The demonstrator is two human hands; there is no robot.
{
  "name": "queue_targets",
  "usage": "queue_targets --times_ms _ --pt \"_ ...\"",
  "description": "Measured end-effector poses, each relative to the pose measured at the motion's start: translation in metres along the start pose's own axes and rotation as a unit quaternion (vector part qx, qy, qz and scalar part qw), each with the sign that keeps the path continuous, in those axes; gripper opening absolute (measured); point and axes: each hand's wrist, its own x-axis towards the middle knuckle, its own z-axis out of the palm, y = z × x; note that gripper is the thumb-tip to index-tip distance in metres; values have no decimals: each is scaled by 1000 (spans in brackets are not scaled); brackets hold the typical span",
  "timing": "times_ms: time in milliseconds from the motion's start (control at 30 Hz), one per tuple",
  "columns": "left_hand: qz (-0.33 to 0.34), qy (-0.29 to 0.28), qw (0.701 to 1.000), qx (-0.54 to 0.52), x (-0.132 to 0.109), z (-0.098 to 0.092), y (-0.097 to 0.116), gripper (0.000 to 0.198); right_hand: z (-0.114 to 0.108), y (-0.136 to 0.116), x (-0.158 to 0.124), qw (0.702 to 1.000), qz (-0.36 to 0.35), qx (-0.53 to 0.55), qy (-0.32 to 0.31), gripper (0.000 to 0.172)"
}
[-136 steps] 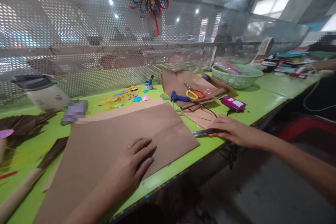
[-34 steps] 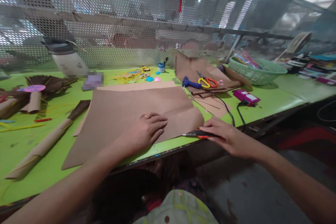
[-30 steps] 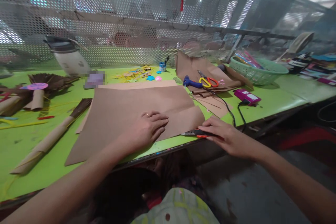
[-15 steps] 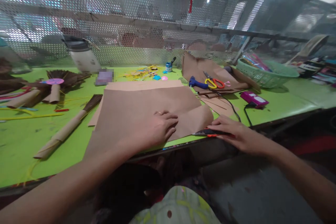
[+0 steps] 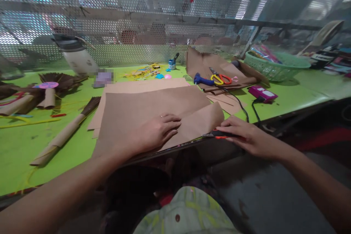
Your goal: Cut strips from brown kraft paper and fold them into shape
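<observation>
Head view: the left hand [image 5: 164, 129], fingers extended, rests on a brown rectangular paper sheet [image 5: 131, 111] atop a green table [image 5: 298, 97]; the right hand [image 5: 241, 133] curls its fingers round a black-and-orange, metal-bladed cutter [image 5: 220, 134].

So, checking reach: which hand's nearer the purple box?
Right. The right hand is in front of the purple box; the left hand is farther left, on brown paper.

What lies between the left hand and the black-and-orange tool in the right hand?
In the head view, the brown paper lies between the left hand and the black-and-orange tool that the right hand holds. I see nothing else there.
</observation>
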Motion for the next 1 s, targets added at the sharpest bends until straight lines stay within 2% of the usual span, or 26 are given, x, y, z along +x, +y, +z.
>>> queue_targets --times_ms 333,533,1000 --pt "-2 -4 1000 6 0 -2 -1 32 0 -5 -15 999 32 9 -10 37" --pt "6 8 1000 -3 1 -2 0 31 5 -16 4 1000 -20 14 -8 34" --pt "18 14 1000 -7 2 0 0 31 22 -37 22 998 -50 25 -10 33"
